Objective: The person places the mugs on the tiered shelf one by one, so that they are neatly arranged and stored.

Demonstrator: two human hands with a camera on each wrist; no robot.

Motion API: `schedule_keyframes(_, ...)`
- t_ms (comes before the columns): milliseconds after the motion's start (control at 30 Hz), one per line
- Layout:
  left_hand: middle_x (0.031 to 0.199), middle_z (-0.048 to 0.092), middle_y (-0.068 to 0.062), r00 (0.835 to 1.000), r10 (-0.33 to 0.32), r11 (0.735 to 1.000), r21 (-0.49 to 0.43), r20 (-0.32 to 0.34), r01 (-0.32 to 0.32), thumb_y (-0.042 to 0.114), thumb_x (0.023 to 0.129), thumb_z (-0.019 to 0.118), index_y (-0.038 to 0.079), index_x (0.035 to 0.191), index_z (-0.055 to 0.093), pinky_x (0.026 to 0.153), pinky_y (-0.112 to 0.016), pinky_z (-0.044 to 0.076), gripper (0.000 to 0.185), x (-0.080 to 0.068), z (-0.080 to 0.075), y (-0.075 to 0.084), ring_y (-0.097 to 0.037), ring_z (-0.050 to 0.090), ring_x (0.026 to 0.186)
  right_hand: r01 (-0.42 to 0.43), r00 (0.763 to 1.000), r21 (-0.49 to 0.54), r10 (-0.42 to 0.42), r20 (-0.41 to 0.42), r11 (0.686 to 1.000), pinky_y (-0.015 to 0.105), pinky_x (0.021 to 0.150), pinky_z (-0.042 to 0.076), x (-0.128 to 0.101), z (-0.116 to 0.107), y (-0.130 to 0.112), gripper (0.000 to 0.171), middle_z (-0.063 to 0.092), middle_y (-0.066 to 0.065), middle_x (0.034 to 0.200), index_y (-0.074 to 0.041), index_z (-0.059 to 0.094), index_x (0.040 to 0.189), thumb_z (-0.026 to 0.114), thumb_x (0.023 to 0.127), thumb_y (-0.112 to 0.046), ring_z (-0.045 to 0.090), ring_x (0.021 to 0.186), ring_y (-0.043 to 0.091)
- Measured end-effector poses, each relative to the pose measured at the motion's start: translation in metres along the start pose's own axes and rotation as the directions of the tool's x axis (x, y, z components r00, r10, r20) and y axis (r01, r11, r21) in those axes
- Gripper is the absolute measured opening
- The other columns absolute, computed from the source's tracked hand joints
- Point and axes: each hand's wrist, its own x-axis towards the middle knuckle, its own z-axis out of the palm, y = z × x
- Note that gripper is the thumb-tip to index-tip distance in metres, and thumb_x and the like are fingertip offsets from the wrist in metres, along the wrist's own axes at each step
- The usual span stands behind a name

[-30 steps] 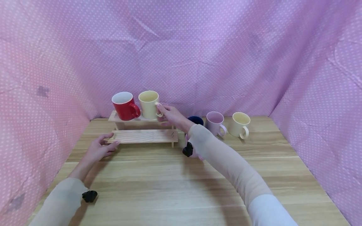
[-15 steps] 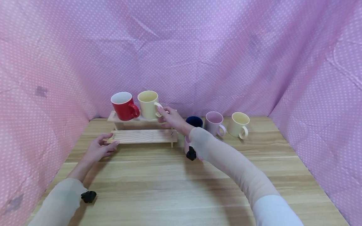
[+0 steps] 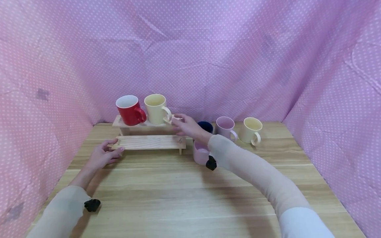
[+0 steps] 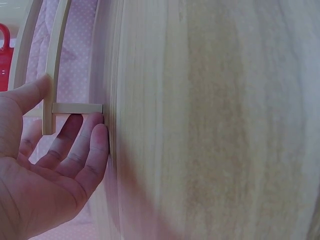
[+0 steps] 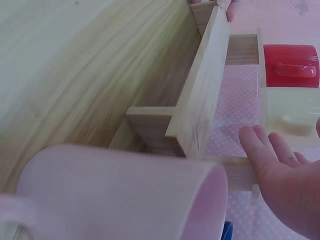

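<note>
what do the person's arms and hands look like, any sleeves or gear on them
The left hand and right hand are bare, without gloves. The left sleeve and right sleeve are long and pale cream; a white fabric section shows higher on the right arm. A small black device sits at each cuff. No cables show.

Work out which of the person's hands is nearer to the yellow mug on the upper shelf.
Right. The right hand is just beside the handle of the yellow mug; the left hand is farther off, at the left end of the lower shelf.
</note>
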Motion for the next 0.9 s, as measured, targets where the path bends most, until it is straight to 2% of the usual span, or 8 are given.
schedule_keyframes(233,0.098,0.059,-0.018,1.0,0.0,1.0,0.023,0.0,0.0,0.037,0.089,0.067,0.003,0.148,0.029,0.072,-0.036,0.057,0.078,-0.001,-0.002,-0.001,-0.018,0.069,0.086,0.044,0.999,-0.116,-0.041,0.027,0.992,0.038,0.096,0.046,-0.027,-0.018,0.003,0.056,0.056,0.008,0.129,-0.012,0.039,0.143,0.054,0.097,-0.04,0.056,0.115,0.022)
schedule_keyframes(467,0.103,0.057,-0.023,1.0,-0.005,1.0,0.026,0.007,0.005,0.037,0.089,0.067,0.003,0.149,0.027,0.073,-0.037,0.057,0.08,-0.001,-0.004,-0.001,-0.02,0.068,0.087,0.167,0.986,-0.211,-0.168,0.013,0.963,0.036,0.102,0.041,-0.057,-0.034,0.001,0.064,0.051,-0.002,0.135,-0.014,0.041,0.143,0.058,0.092,-0.049,0.049,0.121,0.014)
schedule_keyframes(633,0.104,0.057,-0.023,1.0,-0.007,1.0,0.017,0.011,0.007,0.035,0.089,0.067,0.002,0.148,0.027,0.073,-0.039,0.057,0.078,-0.002,-0.002,0.004,-0.021,0.068,0.088,0.264,0.962,-0.209,-0.274,-0.018,0.942,0.04,0.105,0.036,-0.087,-0.051,0.005,0.058,0.048,0.0,0.139,-0.014,0.042,0.142,0.062,0.093,-0.037,0.045,0.127,0.021)
schedule_keyframes(733,0.104,0.057,-0.024,1.0,-0.016,1.0,0.016,0.018,0.016,0.032,0.09,0.067,0.0,0.147,0.027,0.074,-0.041,0.056,0.077,-0.004,-0.002,0.007,-0.023,0.068,0.089,0.303,0.945,-0.208,-0.322,-0.064,0.93,0.043,0.107,0.034,-0.103,-0.062,0.013,0.057,0.044,0.003,0.142,-0.012,0.039,0.143,0.063,0.094,-0.028,0.04,0.131,0.025)
schedule_keyframes(900,0.104,0.056,-0.023,1.0,-0.019,0.999,0.027,0.022,0.018,0.033,0.09,0.067,0.0,0.148,0.026,0.075,-0.04,0.056,0.078,-0.003,-0.001,0.004,-0.022,0.068,0.09,0.354,0.913,-0.17,-0.379,-0.153,0.92,0.044,0.11,0.029,-0.129,-0.076,0.034,0.065,0.034,0.009,0.15,-0.005,0.03,0.147,0.064,0.093,-0.015,0.031,0.137,0.023)
